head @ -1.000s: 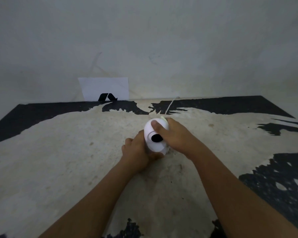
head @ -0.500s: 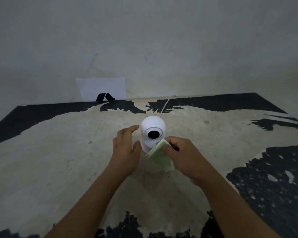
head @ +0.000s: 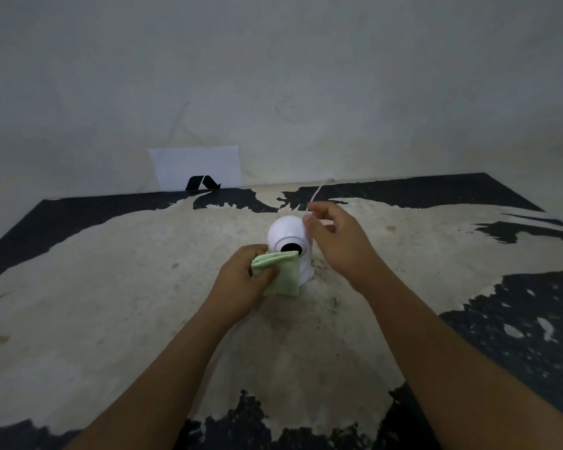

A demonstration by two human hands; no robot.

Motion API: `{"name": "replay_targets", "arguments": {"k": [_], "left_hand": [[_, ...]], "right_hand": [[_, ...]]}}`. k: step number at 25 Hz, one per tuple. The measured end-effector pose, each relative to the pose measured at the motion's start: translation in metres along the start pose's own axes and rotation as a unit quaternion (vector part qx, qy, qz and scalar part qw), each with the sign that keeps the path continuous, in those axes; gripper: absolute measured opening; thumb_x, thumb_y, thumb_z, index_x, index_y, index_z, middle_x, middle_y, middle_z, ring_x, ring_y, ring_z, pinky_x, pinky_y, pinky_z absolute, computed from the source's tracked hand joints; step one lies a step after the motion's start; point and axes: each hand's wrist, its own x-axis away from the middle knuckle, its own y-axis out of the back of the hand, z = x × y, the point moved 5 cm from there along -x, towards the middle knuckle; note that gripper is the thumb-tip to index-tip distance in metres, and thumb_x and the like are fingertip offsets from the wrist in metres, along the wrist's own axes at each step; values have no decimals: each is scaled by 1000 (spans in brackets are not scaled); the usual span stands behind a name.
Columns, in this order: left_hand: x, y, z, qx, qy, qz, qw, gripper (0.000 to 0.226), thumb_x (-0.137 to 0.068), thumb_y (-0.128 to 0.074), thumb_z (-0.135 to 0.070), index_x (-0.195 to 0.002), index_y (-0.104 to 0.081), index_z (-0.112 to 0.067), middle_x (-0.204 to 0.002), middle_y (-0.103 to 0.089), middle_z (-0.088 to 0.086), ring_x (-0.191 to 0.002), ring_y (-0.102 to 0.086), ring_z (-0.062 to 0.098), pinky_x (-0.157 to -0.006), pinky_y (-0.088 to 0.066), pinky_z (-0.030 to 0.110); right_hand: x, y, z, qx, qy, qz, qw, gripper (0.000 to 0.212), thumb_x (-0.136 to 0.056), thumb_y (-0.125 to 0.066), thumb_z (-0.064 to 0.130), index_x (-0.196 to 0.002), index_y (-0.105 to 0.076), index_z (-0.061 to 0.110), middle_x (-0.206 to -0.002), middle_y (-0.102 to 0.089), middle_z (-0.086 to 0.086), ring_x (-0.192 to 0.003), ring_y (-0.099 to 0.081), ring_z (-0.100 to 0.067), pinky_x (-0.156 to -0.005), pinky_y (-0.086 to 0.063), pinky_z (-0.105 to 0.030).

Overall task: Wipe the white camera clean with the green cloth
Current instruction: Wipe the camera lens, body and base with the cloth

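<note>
The white camera [head: 285, 233] stands upright in the middle of the worn table, its round head and black lens facing me. A folded green cloth [head: 281, 271] hangs in front of its lower body, just under the lens. My left hand [head: 241, 280] is shut on the cloth's left edge. To the right of the camera's head, my right hand [head: 335, 241] hovers with its fingers loosely curled; the fingertips are at the thin white cable [head: 316, 194] that runs from the camera toward the wall. Whether they pinch the cable I cannot tell.
The table [head: 111, 303] has a pale surface with peeling black patches around its edges. A white sheet of paper with a black mark [head: 195, 168] leans on the grey wall behind the table's far edge.
The green cloth has passed from my right hand to my left hand. My right hand has risen to the right side of the camera's head, by the cable.
</note>
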Motion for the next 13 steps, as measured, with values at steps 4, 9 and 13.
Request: {"name": "replay_targets", "arguments": {"k": [4,9,13], "left_hand": [[-9,-7,4,19,39,-32,999,8,-82,-62,-23,-84,-55,-21,-79,-61,-2,-71,-57,15,-59,-43,25],[-16,-15,3,60,78,-42,994,46,-67,-79,-27,-92,-41,-21,-84,-60,-1,-77,-62,19,-64,-54,36],[-16,-31,-4,78,97,-84,989,67,-56,-83,-41,-99,-34,-25,-93,-56,-1,-81,-59,14,-64,-52,32]], "right_hand": [[-15,-18,-6,-11,-15,57,998,25,-91,-52,40,-110,-63,29,-117,-63,6,-107,-58,-14,-98,-47,-41],[-17,-20,-13,-51,-17,47,997,27,-89,-56,40,-109,-65,24,-113,-64,4,-104,-59,-14,-94,-50,-39],[-17,-20,-14,-53,-16,48,997,31,-90,-55,38,-114,-63,21,-114,-64,3,-104,-59,-12,-88,-48,-29]]}}
